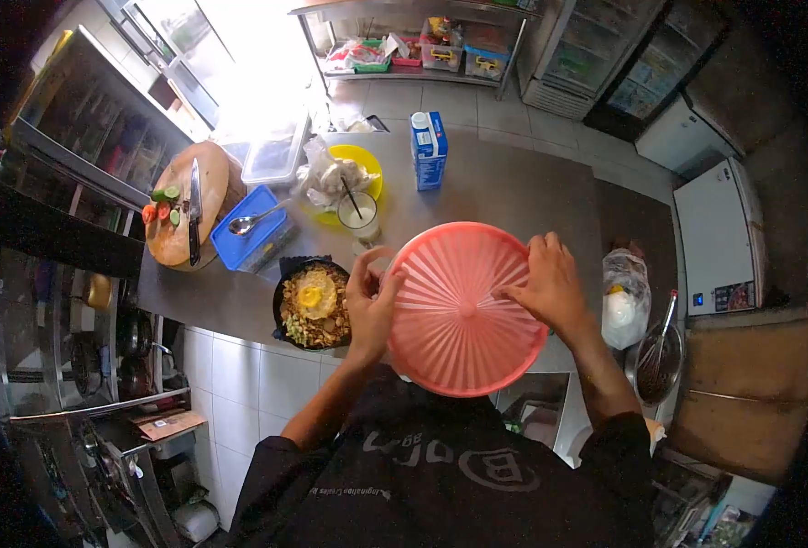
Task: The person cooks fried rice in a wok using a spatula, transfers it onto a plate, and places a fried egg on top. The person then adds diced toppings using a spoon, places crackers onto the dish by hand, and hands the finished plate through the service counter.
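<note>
A round pink ribbed plastic lid is in front of my body, over the front edge of the steel counter. My left hand is at its left rim, with thumb and fingers curled there. My right hand grips the right rim, its thumb lying across the top. Whatever is under the lid is hidden. Just left of my left hand stands a black bowl of chopped food topped with a fried egg. Behind that hand is a glass of whitish liquid with a dark straw.
On the counter are a blue-and-white carton, a yellow plate with a plastic bag, and a blue-lidded box bearing a spoon. A knife lies on the round cutting board. At right are a bagged item and a whisk bowl.
</note>
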Demonstrator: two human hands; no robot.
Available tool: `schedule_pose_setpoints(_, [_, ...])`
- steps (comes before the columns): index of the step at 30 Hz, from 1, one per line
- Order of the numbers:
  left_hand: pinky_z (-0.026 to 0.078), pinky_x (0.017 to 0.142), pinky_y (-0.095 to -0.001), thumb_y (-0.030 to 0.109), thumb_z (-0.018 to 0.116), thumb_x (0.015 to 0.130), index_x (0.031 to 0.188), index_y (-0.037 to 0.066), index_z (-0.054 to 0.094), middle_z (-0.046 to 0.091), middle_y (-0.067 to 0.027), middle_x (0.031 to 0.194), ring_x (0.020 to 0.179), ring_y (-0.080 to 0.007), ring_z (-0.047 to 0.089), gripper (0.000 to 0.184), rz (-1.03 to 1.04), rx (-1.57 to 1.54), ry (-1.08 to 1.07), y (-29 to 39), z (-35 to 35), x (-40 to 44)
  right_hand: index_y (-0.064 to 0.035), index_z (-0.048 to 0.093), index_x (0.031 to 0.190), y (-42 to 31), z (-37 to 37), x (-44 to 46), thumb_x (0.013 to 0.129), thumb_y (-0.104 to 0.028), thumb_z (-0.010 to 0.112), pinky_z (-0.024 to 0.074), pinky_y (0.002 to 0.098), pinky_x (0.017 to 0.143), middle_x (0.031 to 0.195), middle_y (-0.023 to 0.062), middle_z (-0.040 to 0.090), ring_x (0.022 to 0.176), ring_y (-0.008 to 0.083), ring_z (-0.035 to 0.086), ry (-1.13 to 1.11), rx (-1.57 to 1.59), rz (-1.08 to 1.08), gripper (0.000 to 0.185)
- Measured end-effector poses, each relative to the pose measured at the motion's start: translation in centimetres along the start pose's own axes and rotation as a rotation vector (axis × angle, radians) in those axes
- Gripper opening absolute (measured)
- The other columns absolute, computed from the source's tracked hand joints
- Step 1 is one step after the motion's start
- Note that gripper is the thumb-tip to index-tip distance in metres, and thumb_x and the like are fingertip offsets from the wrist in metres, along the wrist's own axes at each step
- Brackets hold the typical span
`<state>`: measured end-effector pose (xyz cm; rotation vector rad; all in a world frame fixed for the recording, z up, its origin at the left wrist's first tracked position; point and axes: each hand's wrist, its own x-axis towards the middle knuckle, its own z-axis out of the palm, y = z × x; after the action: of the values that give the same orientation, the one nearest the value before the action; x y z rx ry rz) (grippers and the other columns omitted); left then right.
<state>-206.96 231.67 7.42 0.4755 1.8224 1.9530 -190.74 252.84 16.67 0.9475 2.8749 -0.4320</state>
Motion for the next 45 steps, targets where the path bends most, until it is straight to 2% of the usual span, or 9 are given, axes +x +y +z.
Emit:
schedule_pose_setpoints(9, [0.038, 0.065, -0.0207, 0.010, 0.070, 0.092, 0.114, 0.002, 0.057, 0.052, 0.0033, 0.084, 0.074, -0.0037, 0.046, 0.027, -0.072, -0.116, 0.061, -0.6, -0.9, 0.4, -0.0019, 0.052, 0.104, -1.5, 0.0, 1.2, 0.048, -0.038, 0.098, 0.0490, 0.0459, 0.081, 0.095, 0.0187, 0.061, 0.091, 0.0400, 0.061, 0.071, 0.029, 0.124, 0.081])
schedule_pose_setpoints(14, [0.040, 0.074, -0.0229, 0.026, 0.054, 0.103, 0.113, 0.003, 0.054, 0.050, 0.0008, 0.093, 0.085, -0.0066, 0.047, 0.025, -0.234, -0.375, 0.013, -1.6, -2.8, 2.4, -0.0057, 0.054, 0.100, -0.4, -5.9, -1.5, 0.084, -0.028, 0.082, 0.0507, 0.0327, 0.078, 0.095, 0.0037, 0.063, 0.087, 0.0159, 0.063, -0.022, 0.634, 0.064, 0.039])
schedule_pose_setpoints(16, [0.042, 0.082, -0.0244, 0.034, 0.044, 0.107, 0.113, 0.002, 0.053, 0.050, -0.0014, 0.100, 0.092, -0.0099, 0.048, 0.034, -0.407, -0.426, -0.080, -1.8, -3.7, 2.8, -0.0079, 0.056, 0.099, -0.3, -7.8, -3.9, 0.094, -0.020, 0.071, 0.0477, 0.0269, 0.078, 0.096, -0.0019, 0.059, 0.088, 0.0073, 0.054, 0.334, 0.674, 0.000, 0.020])
schedule_pose_setpoints(21, [0.044, 0.086, -0.0297, 0.013, 0.061, 0.098, 0.114, 0.001, 0.055, 0.056, -0.0059, 0.100, 0.095, -0.0150, 0.052, 0.021, -0.148, -0.055, -0.158, -0.8, -5.2, 3.9, -0.0068, 0.058, 0.103, 13.0, -6.8, -8.2, 0.094, -0.022, 0.071, 0.0476, 0.0303, 0.086, 0.102, 0.0011, 0.059, 0.095, 0.0130, 0.056, 0.826, 1.003, 0.554, 0.022])
schedule_pose_setpoints(26, [0.046, 0.085, -0.0423, 0.008, 0.065, 0.085, 0.107, 0.001, 0.061, 0.061, -0.0134, 0.098, 0.097, -0.0329, 0.057, 0.023, 0.466, 0.795, -0.082, 6.0, -3.9, 4.6, 0.0001, 0.058, 0.100, 28.1, 14.6, -10.9, 0.089, -0.024, 0.074, 0.0481, 0.0382, 0.082, 0.097, 0.0093, 0.061, 0.089, 0.0213, 0.056, 0.983, 0.604, 0.881, 0.031])
schedule_pose_setpoints(32, [0.047, 0.096, -0.0473, 0.015, 0.068, 0.086, 0.107, 0.005, 0.064, 0.061, -0.0160, 0.112, 0.109, -0.0381, 0.057, 0.023, 0.459, 1.003, -1.198, 5.7, 0.1, 5.1, 0.0010, 0.058, 0.102, 25.8, 25.4, -9.9, 0.082, -0.020, 0.078, 0.0495, 0.0322, 0.076, 0.091, 0.0071, 0.062, 0.086, 0.0167, 0.058, 0.667, 0.631, 1.078, 0.035])
schedule_pose_setpoints(34, [0.046, 0.100, -0.0480, 0.018, 0.067, 0.085, 0.107, 0.007, 0.066, 0.060, -0.0139, 0.114, 0.113, -0.0362, 0.055, 0.025, 0.467, 1.011, -1.322, 4.3, -0.4, 4.8, 0.0034, 0.058, 0.111, 24.6, 23.6, -10.6, 0.084, -0.018, 0.078, 0.0505, 0.0322, 0.079, 0.096, 0.0081, 0.064, 0.091, 0.0184, 0.061, 0.569, 0.819, 1.072, 0.040])
schedule_pose_setpoints(36, [0.045, 0.102, -0.0476, 0.021, 0.069, 0.081, 0.110, 0.011, 0.067, 0.058, -0.0111, 0.117, 0.117, -0.0333, 0.053, 0.031, 0.743, 1.044, -1.400, 2.5, -1.1, 4.5, 0.0029, 0.056, 0.119, 21.9, 19.6, -10.6, 0.090, -0.015, 0.072, 0.0510, 0.0304, 0.080, 0.100, 0.0084, 0.065, 0.091, 0.0171, 0.063, 0.867, 0.051, 0.595, 0.038])
schedule_pose_setpoints(45, [0.049, 0.092, -0.0439, 0.021, 0.074, 0.078, 0.112, 0.008, 0.062, 0.061, -0.0166, 0.117, 0.109, -0.0329, 0.059, 0.039, 0.632, 0.954, -1.391, 1.9, 0.6, 4.9, -0.0047, 0.064, 0.110, -1.4, -1.2, -4.8, 0.094, -0.009, 0.063, 0.0529, 0.0305, 0.076, 0.099, 0.0088, 0.068, 0.085, 0.0161, 0.068, 0.476, 0.737, -0.001, 0.016])
